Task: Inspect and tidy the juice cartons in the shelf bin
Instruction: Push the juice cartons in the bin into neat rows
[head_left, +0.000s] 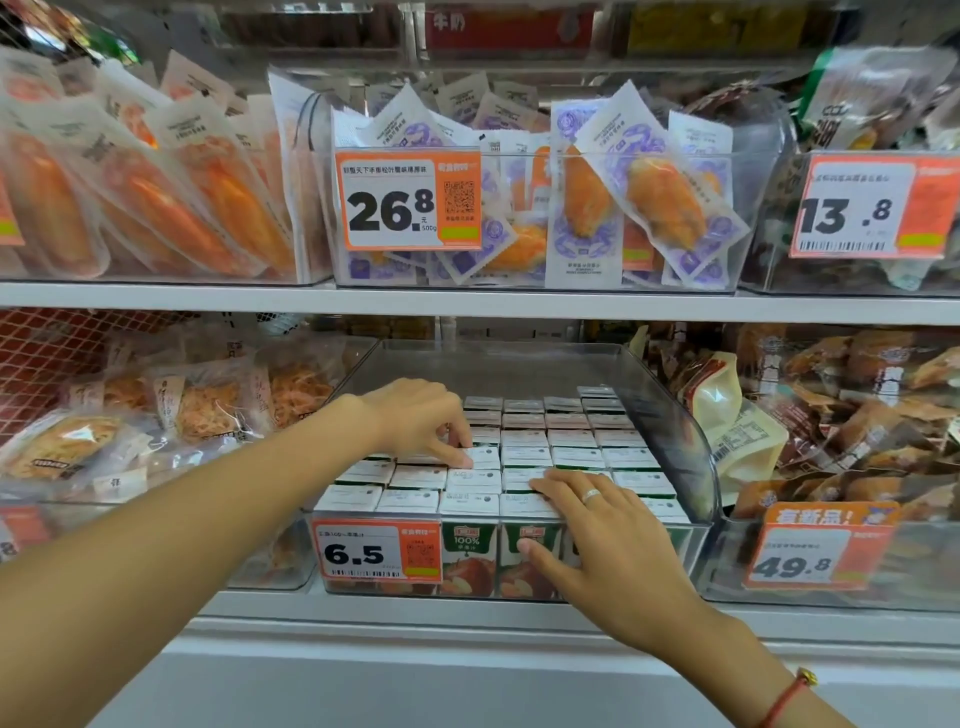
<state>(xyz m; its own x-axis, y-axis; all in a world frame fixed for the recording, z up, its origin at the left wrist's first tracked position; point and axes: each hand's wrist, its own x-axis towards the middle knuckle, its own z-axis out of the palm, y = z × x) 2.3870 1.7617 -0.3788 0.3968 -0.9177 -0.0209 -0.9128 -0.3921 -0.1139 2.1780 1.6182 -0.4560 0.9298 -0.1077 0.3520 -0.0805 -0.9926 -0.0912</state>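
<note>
Shop shelf, lower tier | clear bin (670, 415): juice cartons (524, 441) packed upright in rows | my left hand (421, 415): fingertips pressing one top level, gripping nothing | my right hand (602, 535): open, flat over front row, steadying it

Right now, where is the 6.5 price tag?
In the head view, the 6.5 price tag hangs on the front left of the clear juice bin, just left of the right hand.
</note>
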